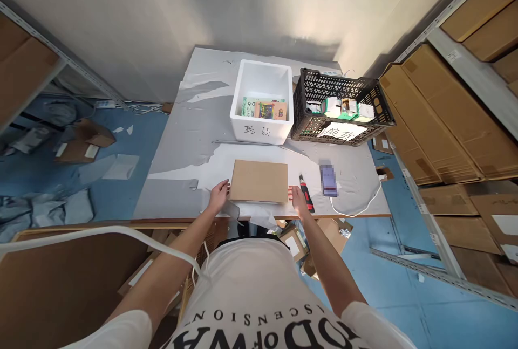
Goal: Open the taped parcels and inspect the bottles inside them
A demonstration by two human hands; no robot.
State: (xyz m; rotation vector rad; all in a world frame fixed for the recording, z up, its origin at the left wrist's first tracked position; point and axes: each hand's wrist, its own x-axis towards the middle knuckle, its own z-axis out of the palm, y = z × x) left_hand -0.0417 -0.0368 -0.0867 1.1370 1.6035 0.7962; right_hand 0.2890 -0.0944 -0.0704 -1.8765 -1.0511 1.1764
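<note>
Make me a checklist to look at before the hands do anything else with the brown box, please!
1. Brown box between both hands: ok.
2. Left grip at the box's left side, right grip at its right side: ok.
3. Both grips holding firmly: cannot tell; fingertips are at the edges, but pressure doesn't show.
4. Red-and-black cutter well away from the hands: not ok; it lies right beside the right grip.
5. Cutter's blade tucked in: cannot tell; too small to see.
6. Phone apart from the box: ok; it lies farther right, past the cutter.
</note>
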